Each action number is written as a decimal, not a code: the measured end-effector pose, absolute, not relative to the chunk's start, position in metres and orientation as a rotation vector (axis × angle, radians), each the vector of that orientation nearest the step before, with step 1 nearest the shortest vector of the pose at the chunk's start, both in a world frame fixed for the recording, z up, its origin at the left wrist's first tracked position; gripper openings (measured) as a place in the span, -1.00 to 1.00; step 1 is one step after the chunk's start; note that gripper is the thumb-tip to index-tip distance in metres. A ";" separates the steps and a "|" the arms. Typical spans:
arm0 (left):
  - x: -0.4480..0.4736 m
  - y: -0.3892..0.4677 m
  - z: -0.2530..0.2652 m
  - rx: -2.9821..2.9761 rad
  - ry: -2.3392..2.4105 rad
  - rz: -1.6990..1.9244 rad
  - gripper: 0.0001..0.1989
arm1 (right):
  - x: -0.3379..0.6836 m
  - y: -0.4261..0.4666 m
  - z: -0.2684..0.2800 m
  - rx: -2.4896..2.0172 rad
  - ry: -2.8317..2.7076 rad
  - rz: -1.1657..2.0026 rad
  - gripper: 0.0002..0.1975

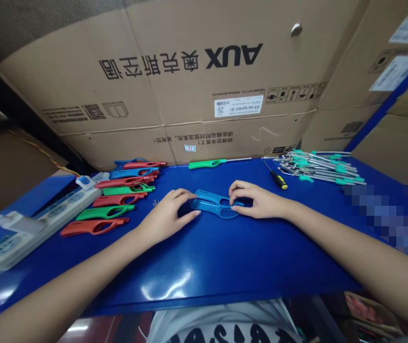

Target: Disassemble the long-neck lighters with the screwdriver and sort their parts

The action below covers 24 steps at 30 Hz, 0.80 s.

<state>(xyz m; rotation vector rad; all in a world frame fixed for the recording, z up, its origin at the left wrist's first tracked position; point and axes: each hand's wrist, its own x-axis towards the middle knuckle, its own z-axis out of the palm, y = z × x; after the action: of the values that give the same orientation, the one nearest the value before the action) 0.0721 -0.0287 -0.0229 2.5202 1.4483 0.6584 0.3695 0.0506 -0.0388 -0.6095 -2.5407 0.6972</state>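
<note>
Two blue lighter handle shells [213, 207] lie side by side and touching on the blue table, between my hands. Each has a trigger loop at its right end. My left hand [170, 212] has thumb and fingers closed about the left ends of the shells. My right hand [256, 200] is curled at the right end, fingertips pinching near the trigger loops. Its fingers partly hide that end. Beyond my hands lies a green-handled lighter [207, 164] with a long metal tube.
Red, green and blue lighter handles [109, 200] lie in a row at left, beside a white power strip [43, 228]. Metal lighter tubes with green parts [318, 166] are piled at back right, near a black and yellow screwdriver [279, 179]. A cardboard wall [189, 105] stands behind.
</note>
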 end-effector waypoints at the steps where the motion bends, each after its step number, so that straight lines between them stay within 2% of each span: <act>1: 0.070 -0.028 -0.027 2.513 1.415 0.682 -0.69 | 0.370 0.051 -0.038 -0.623 -2.548 0.684 -0.90; 4: 0.070 -0.026 -0.034 2.504 1.358 0.721 -0.78 | 0.372 0.054 -0.037 -0.679 -2.542 0.584 -0.84; 8: 0.070 -0.024 -0.038 2.439 1.345 0.784 -0.80 | 0.375 0.062 -0.034 -0.921 -2.297 0.438 -0.80; 12: 0.068 -0.023 -0.041 2.365 1.375 0.831 -0.78 | 0.376 0.066 -0.034 -1.200 -1.930 0.869 -0.66; 14: 0.068 -0.023 -0.042 2.362 1.384 0.833 -0.77 | 0.376 0.064 -0.033 -1.157 -1.985 1.060 -0.62; 16: 0.069 -0.022 -0.043 2.369 1.380 0.830 -0.76 | 0.375 0.060 -0.033 -1.034 -2.222 1.086 -0.64; 21: 0.068 -0.020 -0.044 2.382 1.378 0.832 -0.73 | 0.373 0.049 -0.031 -0.892 -2.715 0.622 -0.73; 24: 0.068 -0.020 -0.044 2.390 1.377 0.822 -0.71 | 0.372 0.046 -0.029 -0.868 -2.773 0.519 -0.75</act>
<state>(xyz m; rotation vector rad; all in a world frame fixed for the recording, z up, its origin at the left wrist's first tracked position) 0.0677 -0.0196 -0.0441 2.3896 1.3772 0.8225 0.3717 0.0459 -0.0287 -0.8682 -2.7725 0.5192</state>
